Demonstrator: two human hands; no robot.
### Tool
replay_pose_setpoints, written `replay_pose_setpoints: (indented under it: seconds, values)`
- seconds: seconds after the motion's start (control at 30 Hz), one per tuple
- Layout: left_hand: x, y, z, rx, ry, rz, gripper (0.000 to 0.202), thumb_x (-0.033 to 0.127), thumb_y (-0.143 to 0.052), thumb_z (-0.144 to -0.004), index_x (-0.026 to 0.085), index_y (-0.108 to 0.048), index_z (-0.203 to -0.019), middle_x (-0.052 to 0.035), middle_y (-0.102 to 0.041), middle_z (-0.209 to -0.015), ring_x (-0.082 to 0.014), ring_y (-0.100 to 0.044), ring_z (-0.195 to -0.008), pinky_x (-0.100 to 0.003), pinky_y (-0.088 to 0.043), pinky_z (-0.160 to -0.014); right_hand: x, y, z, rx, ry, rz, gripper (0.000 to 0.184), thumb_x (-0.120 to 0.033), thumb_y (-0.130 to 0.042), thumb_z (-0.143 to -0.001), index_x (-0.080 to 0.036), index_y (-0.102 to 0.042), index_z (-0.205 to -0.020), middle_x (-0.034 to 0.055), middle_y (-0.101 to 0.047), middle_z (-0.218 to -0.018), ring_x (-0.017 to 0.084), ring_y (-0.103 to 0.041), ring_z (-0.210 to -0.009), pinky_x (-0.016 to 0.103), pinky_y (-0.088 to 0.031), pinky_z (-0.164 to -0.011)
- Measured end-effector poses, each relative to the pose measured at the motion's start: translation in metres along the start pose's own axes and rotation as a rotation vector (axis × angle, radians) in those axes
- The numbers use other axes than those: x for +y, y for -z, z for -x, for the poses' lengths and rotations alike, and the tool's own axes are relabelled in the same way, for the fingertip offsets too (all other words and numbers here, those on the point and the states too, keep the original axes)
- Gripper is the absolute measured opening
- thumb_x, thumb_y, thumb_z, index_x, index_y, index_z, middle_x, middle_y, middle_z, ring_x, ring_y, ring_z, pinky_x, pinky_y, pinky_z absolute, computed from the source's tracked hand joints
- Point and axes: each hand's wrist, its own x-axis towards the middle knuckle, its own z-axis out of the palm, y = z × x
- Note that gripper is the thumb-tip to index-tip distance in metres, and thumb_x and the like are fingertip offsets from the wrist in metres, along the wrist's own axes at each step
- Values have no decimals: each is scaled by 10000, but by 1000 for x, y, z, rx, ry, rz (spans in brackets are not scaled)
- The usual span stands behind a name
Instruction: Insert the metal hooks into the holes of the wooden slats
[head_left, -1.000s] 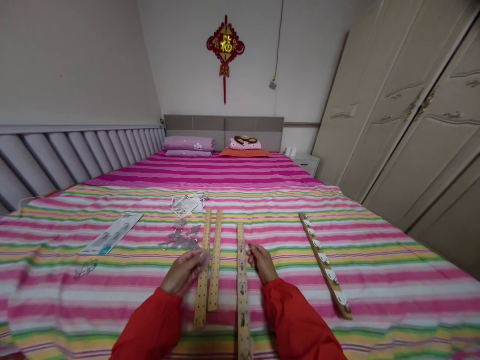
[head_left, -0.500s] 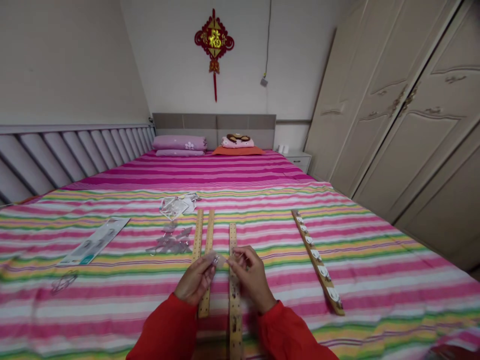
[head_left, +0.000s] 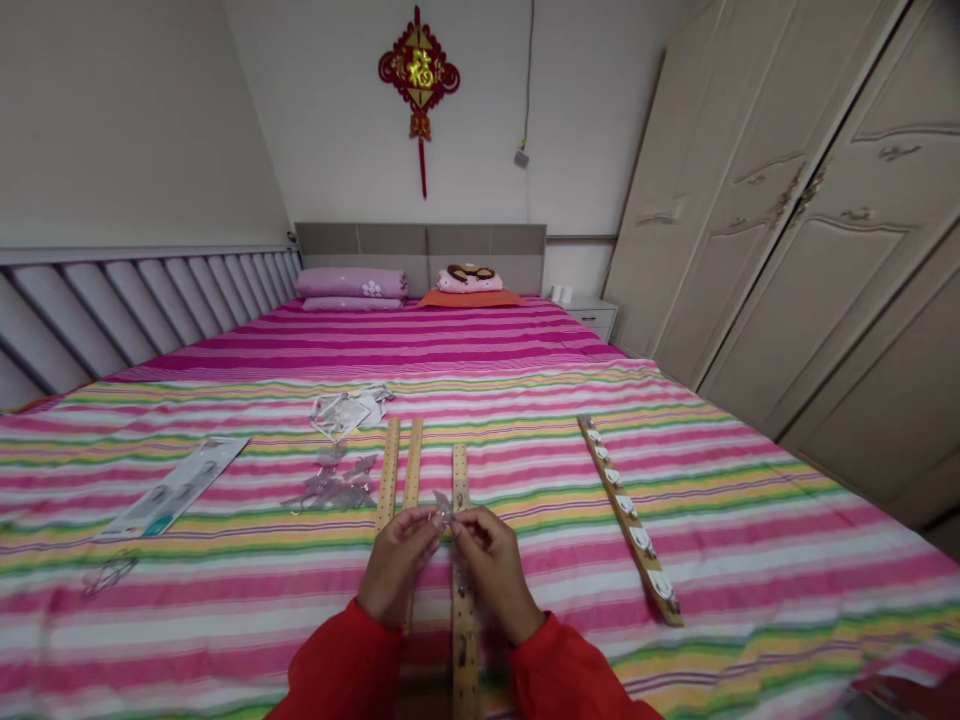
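Observation:
Between my fingertips is a small clear plastic piece (head_left: pixel 443 505) with a shiny bit of metal, its thin tip pointing up. My left hand (head_left: pixel 399 562) pinches it from one side and my right hand (head_left: pixel 491 562) from the other, so its lower part is hidden. Beneath my hands lies a wooden strip with holes (head_left: pixel 464 660), with small metal fittings along it. Just left of it, two more perforated wooden strips (head_left: pixel 388 470) lie side by side, one partly covered by my left hand. A pile of translucent grey pieces (head_left: pixel 337 485) rests beyond them to the left.
Farther right lies a wooden strip bearing white pieces and metal fittings (head_left: pixel 628 510). Opened packaging (head_left: pixel 346 412) sits behind the pile. A long blister card (head_left: pixel 180 485) and a clear scrap (head_left: pixel 111 572) lie left on the striped bedsheet (head_left: pixel 247 640). Wardrobes (head_left: pixel 810 280) stand right.
My hands have drawn together around the clear piece, which has turned so its tip points up. The view has shifted slightly; the strips and pile lie as before.

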Motion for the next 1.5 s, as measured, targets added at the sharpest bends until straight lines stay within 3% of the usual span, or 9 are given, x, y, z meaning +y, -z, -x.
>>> replay_pose_setpoints:
  seconds: [0.13, 0.3, 0.4, 0.53, 0.7, 0.9, 1.17, 1.5]
  values:
    - [-3, 3, -4, -63, -123, -196, 392, 327, -801, -547, 138, -677, -867, -51, -702, -823, -131, -626, -752, -192, -476, -632, 5, 5, -5, 10, -221, -230, 251, -409, -685, -707, -163, -639, -718, -7, -605, -552, 121, -526, -477, 244, -429, -495]
    - [-2, 7, -17, -13, -196, -285, 406, 425, -755, -576, 137, -674, -850, -31, -678, -746, -122, -599, -694, -198, -454, -597, 7, 8, -9, 9, -313, -356, 263, -402, -728, -655, -152, -653, -679, 11, -635, -586, 108, -539, -457, 226, -414, -465]
    - [-1, 5, -25, -74, -173, -302, 406, 420, -767, -547, 136, -667, -818, -27, -675, -715, -124, -603, -672, -208, -462, -598, 9, 8, -12, -15, -339, -347, 268, -403, -734, -638, -149, -648, -635, 7, -624, -548, 94, -512, -417, 216, -387, -431]
    - [3, -4, -40, -114, -137, -297, 383, 405, -785, -496, 140, -647, -735, -22, -678, -672, -122, -608, -621, -225, -474, -602, 11, 12, -29, -22, -319, -243, 279, -409, -716, -641, -146, -636, -592, -22, -562, -431, 81, -465, -367, 208, -356, -408]
    - [14, -21, -71, -138, -140, -262, 348, 350, -794, -476, 141, -638, -705, 0, -653, -636, -99, -585, -584, -219, -467, -601, 15, 16, -66, 41, -291, -207, 246, -374, -723, -593, -154, -627, -645, -45, -548, -420, 85, -457, -365, 213, -366, -405]
    - [8, -30, -112, -138, -209, -303, 283, 310, -780, -472, 132, -624, -627, 19, -596, -547, -79, -514, -505, -202, -400, -520, 40, 15, -97, 102, -214, -111, 226, -376, -660, -600, -180, -550, -569, -66, -492, -416, 91, -427, -377, 218, -332, -393]
    - [-19, -25, -139, -49, -127, -295, 253, 302, -744, -441, 128, -598, -554, 29, -550, -456, -75, -475, -445, -207, -370, -479, 78, 18, -103, 136, -111, 81, 184, -335, -603, -634, -179, -556, -546, -51, -494, -482, 113, -434, -485, 231, -342, -469]
    - [-28, -24, -147, 20, -111, -311, 214, 279, -710, -456, 130, -582, -540, 37, -538, -455, -81, -474, -466, -206, -368, -488, 92, 17, -105, 157, -148, 78, 179, -336, -608, -629, -170, -583, -570, -35, -535, -488, 124, -456, -487, 237, -367, -477]
